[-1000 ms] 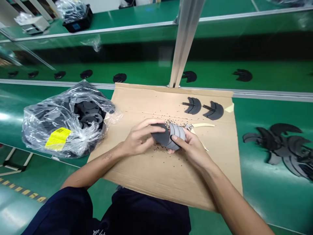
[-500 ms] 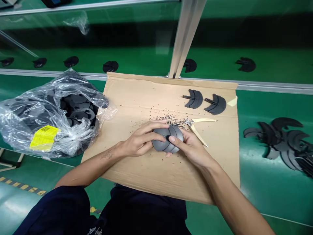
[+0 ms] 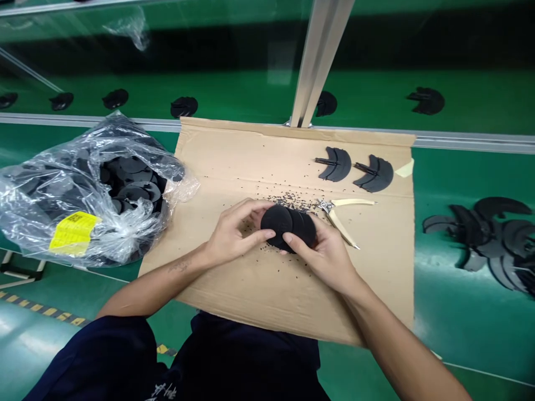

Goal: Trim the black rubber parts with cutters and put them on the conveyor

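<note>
Watching the head feed. A flattened cardboard sheet (image 3: 359, 301) lies across a green belt table (image 3: 460, 328), and the work sits near its middle. The stack of black curved pieces (image 3: 288, 225) is held between both hands, its layers overlapping into a rounded disc. I cannot tell whether its underside touches the cardboard.

The left hand (image 3: 238, 231) wraps the stack's left side, with the fingers (image 3: 251, 210) curled toward its edge. The right hand (image 3: 321, 250) closes on the right side, its fingers pressed against the stack from the near edge. Both hands grip it as a whole, with no single piece pinched out.

Progress, as far as I can judge: two assembled sets (image 3: 355, 170) lie side by side near the cardboard's far edge, each with thin dark stems sticking out. More pieces sit in a loose heap (image 3: 485, 239) on the belt to the right. Much remains in the clear plastic bag (image 3: 50, 189) at left, which carries a yellow label (image 3: 73, 233) and is packed with black pieces. Black flecks (image 3: 288, 200) are scattered around the hands, and cream-handled side cutters (image 3: 338, 214) lie just to the right, untouched.
</note>
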Demonstrator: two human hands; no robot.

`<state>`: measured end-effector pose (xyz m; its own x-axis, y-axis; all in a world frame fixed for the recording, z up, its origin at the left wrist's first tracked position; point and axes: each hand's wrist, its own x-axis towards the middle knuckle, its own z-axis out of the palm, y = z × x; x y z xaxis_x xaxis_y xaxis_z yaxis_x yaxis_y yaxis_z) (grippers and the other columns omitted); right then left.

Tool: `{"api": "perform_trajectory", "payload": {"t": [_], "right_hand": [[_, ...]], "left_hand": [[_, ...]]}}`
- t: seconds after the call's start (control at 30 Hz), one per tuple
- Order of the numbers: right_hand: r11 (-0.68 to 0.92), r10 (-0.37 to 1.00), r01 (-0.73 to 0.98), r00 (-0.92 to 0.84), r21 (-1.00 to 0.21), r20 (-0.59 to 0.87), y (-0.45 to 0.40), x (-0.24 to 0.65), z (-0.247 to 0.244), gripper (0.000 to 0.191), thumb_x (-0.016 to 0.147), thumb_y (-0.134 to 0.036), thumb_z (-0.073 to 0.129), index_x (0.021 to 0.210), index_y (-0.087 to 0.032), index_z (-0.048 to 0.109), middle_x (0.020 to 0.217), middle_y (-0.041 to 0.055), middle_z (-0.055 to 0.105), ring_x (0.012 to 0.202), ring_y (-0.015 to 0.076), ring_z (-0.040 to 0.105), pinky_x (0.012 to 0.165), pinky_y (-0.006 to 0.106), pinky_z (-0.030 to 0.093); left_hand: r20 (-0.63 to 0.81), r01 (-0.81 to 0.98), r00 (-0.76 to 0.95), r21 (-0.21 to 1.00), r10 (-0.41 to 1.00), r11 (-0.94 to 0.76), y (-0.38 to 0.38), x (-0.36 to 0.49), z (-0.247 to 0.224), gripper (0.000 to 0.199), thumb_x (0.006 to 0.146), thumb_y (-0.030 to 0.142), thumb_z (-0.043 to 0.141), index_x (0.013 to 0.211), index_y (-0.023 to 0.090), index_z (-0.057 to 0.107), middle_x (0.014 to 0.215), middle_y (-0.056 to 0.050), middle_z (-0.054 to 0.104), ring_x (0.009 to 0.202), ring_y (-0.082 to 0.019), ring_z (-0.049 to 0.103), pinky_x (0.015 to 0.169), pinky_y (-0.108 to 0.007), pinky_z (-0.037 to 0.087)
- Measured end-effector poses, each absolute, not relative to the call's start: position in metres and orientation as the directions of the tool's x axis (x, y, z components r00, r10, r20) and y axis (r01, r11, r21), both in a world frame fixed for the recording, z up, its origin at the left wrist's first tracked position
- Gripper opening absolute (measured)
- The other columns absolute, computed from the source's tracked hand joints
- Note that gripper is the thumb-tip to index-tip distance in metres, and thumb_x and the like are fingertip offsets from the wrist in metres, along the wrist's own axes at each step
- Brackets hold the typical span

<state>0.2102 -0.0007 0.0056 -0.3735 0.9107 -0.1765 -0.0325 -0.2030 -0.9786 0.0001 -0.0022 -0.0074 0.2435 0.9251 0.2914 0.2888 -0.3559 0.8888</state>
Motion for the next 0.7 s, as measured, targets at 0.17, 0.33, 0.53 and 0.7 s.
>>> {"api": "perform_trajectory", "payload": {"t": [0.17, 0.33, 0.53, 0.7], "right_hand": [[-0.073, 0.921, 0.075, -0.377, -0.994, -0.097, -0.006, 0.209, -0.004, 0.021, 0.090, -0.041, 0.071, 0.100, -0.024, 0.064, 0.079, 0.0003, 0.068, 0.065, 0.0171, 0.069, 0.057, 0.028, 0.057], [-0.052, 0.928, 0.047, -0.367, -0.998, -0.065, -0.007, 0.208, -0.008, 0.025, 0.090, -0.044, 0.071, 0.102, -0.023, 0.064, 0.082, 0.0008, 0.069, 0.065, 0.0173, 0.070, 0.057, 0.029, 0.058], [0.047, 0.937, 0.137, -0.350, -0.989, -0.004, -0.007, 0.208, -0.001, 0.020, 0.093, -0.041, 0.068, 0.097, -0.022, 0.063, 0.077, 0.0004, 0.065, 0.066, 0.0163, 0.063, 0.057, 0.028, 0.052], [0.195, 0.948, 0.262, -0.297, -0.945, 0.113, -0.010, 0.208, 0.002, 0.014, 0.094, -0.033, 0.066, 0.102, -0.023, 0.060, 0.079, -0.0015, 0.061, 0.067, 0.0136, 0.056, 0.059, 0.025, 0.046]], "left_hand": [[0.303, 0.321, 0.177, 0.881, 0.936, -0.346, -0.005, 0.006, -0.004, 0.029, 0.087, 0.027, 0.077, 0.115, 0.018, 0.073, 0.084, -0.001, 0.063, 0.074, -0.009, 0.061, 0.063, -0.017, 0.054], [0.290, 0.338, 0.174, 0.880, 0.941, -0.334, -0.006, 0.008, -0.002, 0.033, 0.089, 0.027, 0.074, 0.121, 0.019, 0.073, 0.087, -0.002, 0.061, 0.075, -0.009, 0.060, 0.063, -0.016, 0.055], [0.251, 0.325, 0.182, 0.897, 0.951, -0.299, -0.007, 0.010, -0.004, 0.033, 0.090, 0.029, 0.073, 0.122, 0.019, 0.071, 0.102, -0.007, 0.068, 0.081, -0.011, 0.063, 0.066, -0.019, 0.055], [0.298, 0.267, 0.244, 0.894, 0.923, -0.360, -0.004, 0.008, -0.002, 0.015, 0.093, 0.028, 0.071, 0.100, 0.015, 0.074, 0.093, -0.006, 0.072, 0.085, -0.014, 0.067, 0.075, -0.024, 0.057]]}}
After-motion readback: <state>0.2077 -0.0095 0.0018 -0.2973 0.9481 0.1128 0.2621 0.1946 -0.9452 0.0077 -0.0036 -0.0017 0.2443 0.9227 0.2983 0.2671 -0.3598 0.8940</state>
